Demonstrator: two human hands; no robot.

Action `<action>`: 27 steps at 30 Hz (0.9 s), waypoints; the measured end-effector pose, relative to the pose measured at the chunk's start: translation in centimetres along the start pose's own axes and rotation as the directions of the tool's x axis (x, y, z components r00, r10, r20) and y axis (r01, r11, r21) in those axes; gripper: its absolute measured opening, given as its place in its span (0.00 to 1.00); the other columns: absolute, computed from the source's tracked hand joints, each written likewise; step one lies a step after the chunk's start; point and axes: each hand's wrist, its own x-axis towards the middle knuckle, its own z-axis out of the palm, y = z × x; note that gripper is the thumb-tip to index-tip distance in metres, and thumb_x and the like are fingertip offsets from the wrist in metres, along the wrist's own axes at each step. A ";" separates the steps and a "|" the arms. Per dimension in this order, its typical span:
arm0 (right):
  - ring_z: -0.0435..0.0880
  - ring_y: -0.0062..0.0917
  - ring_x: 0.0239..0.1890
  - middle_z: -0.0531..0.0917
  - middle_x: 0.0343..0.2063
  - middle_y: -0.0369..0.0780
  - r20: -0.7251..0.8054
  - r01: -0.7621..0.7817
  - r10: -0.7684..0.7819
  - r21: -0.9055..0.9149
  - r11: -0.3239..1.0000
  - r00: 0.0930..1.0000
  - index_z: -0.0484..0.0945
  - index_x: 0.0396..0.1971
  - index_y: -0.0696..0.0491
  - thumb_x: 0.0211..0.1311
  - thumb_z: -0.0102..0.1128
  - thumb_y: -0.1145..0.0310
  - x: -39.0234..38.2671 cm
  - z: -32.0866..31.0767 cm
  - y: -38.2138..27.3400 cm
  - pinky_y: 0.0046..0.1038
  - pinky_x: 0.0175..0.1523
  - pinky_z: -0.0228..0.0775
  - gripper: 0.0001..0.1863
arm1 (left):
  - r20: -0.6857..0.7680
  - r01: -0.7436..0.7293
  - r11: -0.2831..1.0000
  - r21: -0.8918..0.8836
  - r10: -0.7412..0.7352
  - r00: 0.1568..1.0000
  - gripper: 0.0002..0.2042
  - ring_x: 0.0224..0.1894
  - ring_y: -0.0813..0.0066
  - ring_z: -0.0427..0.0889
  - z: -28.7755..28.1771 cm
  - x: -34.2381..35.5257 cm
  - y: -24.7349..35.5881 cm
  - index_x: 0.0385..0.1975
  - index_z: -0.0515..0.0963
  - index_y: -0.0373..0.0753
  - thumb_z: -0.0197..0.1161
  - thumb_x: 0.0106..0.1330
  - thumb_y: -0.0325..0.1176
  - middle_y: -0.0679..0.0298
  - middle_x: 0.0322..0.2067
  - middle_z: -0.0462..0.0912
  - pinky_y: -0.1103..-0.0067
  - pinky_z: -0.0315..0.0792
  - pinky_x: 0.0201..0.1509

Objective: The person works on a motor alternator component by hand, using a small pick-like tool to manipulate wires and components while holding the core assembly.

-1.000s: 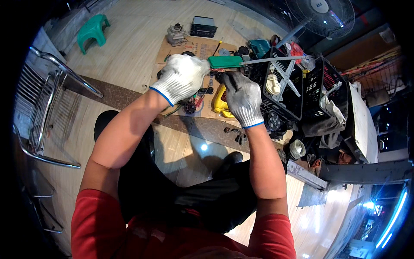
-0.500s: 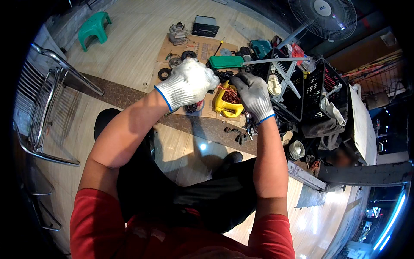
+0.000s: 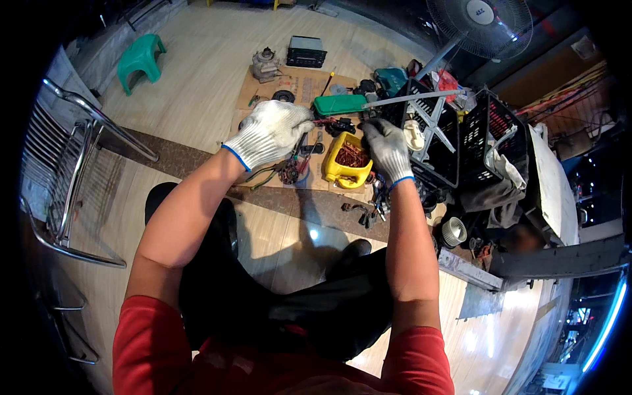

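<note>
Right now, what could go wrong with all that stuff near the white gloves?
The white-gloved right hand is close beside the open yellow plastic container; a bump might tip it and spill the reddish-brown, stringy bits inside. The white-gloved left hand is near a black ring-shaped part on the brown cardboard sheet, so it could knock that away.

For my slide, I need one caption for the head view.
Gloved left hand and right hand near a yellow container of reddish-brown pieces.
</note>
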 end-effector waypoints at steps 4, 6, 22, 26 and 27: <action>0.85 0.32 0.47 0.85 0.48 0.50 0.233 0.140 -0.143 0.029 0.990 0.962 0.81 0.51 0.61 0.66 0.62 0.64 -2.3 -0.1 -3.9 0.30 0.55 0.74 0.19 | 0.011 0.026 0.999 0.024 -0.027 1.000 0.12 0.42 0.55 0.84 -0.2 0.4 1.2 0.38 0.82 0.39 0.57 0.70 0.39 0.55 0.35 0.85 0.63 0.77 0.47; 0.86 0.38 0.47 0.85 0.47 0.52 0.201 0.191 -0.197 0.046 0.980 0.960 0.80 0.51 0.61 0.66 0.62 0.61 -2.7 0.5 -4.3 0.32 0.54 0.75 0.21 | 0.024 0.013 1.000 0.020 -0.013 1.000 0.12 0.41 0.54 0.84 -0.3 0.4 1.7 0.38 0.82 0.38 0.57 0.70 0.40 0.55 0.34 0.85 0.62 0.77 0.47; 0.84 0.50 0.42 0.84 0.37 0.55 0.197 0.356 -0.333 -0.092 0.930 0.922 0.82 0.37 0.62 0.66 0.58 0.63 -3.8 -0.2 -6.4 0.40 0.46 0.75 0.15 | 0.006 -0.189 0.978 -0.089 0.190 0.982 0.14 0.43 0.55 0.85 0.3 -0.2 1.3 0.42 0.84 0.39 0.59 0.69 0.42 0.56 0.40 0.87 0.64 0.78 0.48; 0.84 0.49 0.42 0.84 0.38 0.54 0.161 0.379 -0.366 -0.062 0.923 0.917 0.82 0.39 0.63 0.66 0.57 0.62 -4.0 0.0 -6.0 0.39 0.47 0.75 0.17 | 0.007 -0.180 0.976 -0.122 0.183 0.983 0.14 0.43 0.56 0.85 0.1 -0.2 1.4 0.40 0.84 0.39 0.58 0.69 0.42 0.56 0.41 0.87 0.65 0.78 0.48; 0.84 0.49 0.42 0.85 0.38 0.54 0.158 0.485 -0.464 -0.136 0.864 0.872 0.82 0.39 0.63 0.66 0.58 0.62 -4.0 0.1 -5.7 0.38 0.47 0.75 0.17 | 0.007 -0.180 0.977 -0.111 0.182 0.983 0.14 0.43 0.56 0.85 0.1 -0.2 1.4 0.40 0.84 0.39 0.58 0.69 0.42 0.57 0.41 0.87 0.66 0.78 0.48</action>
